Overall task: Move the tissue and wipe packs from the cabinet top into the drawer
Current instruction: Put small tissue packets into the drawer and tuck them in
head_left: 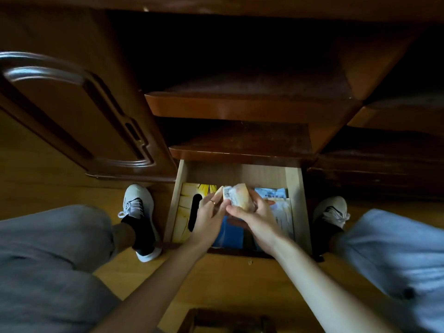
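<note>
The bottom drawer point(298, 200) of a dark wooden cabinet is pulled out below me. Over its middle I hold a small pale tissue pack point(237, 197) with a barcode label. My right hand point(252, 216) wraps the pack from the right and below. My left hand point(211, 212), with a ring on one finger, touches the pack's left end. Inside the drawer lie a yellow tissue box point(186, 207) with a black slot on the left, a blue pack point(231, 234) under my hands, and light blue-and-white packs point(280, 207) on the right.
Two wooden shelves point(240, 106) step out above the drawer. A cabinet door point(72, 111) with a curved moulding stands to the left. My knees in grey trousers and my shoes point(138, 205) flank the drawer on a wooden floor. A dark wooden object point(228, 320) lies at the bottom edge.
</note>
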